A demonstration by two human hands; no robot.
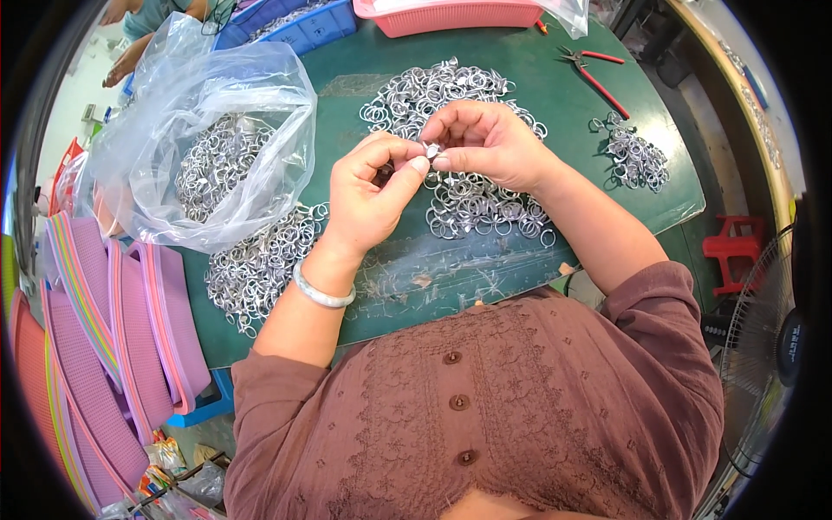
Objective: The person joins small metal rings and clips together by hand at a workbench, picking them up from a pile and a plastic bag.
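Together, the bare left hand (371,186) and right hand (498,149) pinched a small silver metal piece (432,151) between thumbs and fingers. It sat at their meeting fingertips, above a loose heap of round silver-grey metal rings (438,88).

I see shiny, smooth metal in the rings (433,85) heaped at twelve o'clock, on a green counter (342,113) with a faint gloss and a scratched near edge. The bag (217,74) at ten o'clock looks like glossy, crinkled clear plastic to me, the basket (446,24) beyond twelve like ribbed pink plastic. At six o'clock, the blouse (520,399) is matt embroidered cloth.
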